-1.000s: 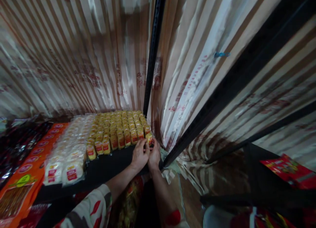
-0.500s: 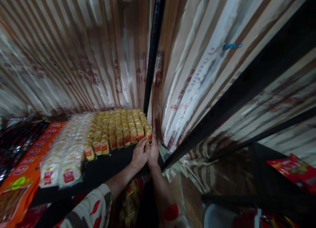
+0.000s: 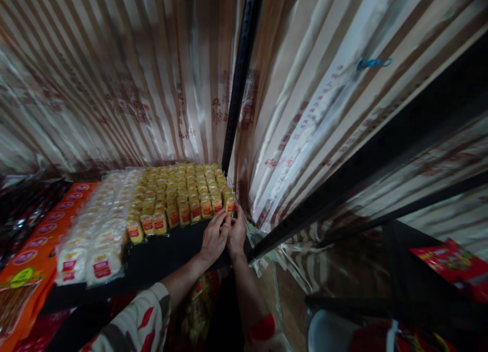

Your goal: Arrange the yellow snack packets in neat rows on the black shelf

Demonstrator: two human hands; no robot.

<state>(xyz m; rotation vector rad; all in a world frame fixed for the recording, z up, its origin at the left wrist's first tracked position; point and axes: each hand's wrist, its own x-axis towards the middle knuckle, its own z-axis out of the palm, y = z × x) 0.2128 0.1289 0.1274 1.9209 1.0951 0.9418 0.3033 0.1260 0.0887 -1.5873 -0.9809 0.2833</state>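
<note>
My left hand [image 3: 214,238] and my right hand [image 3: 237,233] rest side by side on the front edge of a black shelf [image 3: 160,258]. The fingers of both reach the nearest pack in a block of small yellow packs with red labels [image 3: 183,192]. The fingers look bent and pressed to the front pack at the right end [image 3: 230,204], but the view is too dim and small to show a grip. To the left of the yellow block lie rows of white packs with red labels [image 3: 101,230].
Orange packets [image 3: 28,263] and dark packets [image 3: 21,207] lie at the far left. A black upright post [image 3: 238,82] stands behind the yellow block, against a striped sheet [image 3: 125,77]. Black frame bars [image 3: 362,164] slant on the right, with a red packet [image 3: 453,265] beyond them.
Both hands have stayed at the right front corner of the yellow block. The camera has tilted a little, so everything sits slightly higher and more to the left in the picture.
</note>
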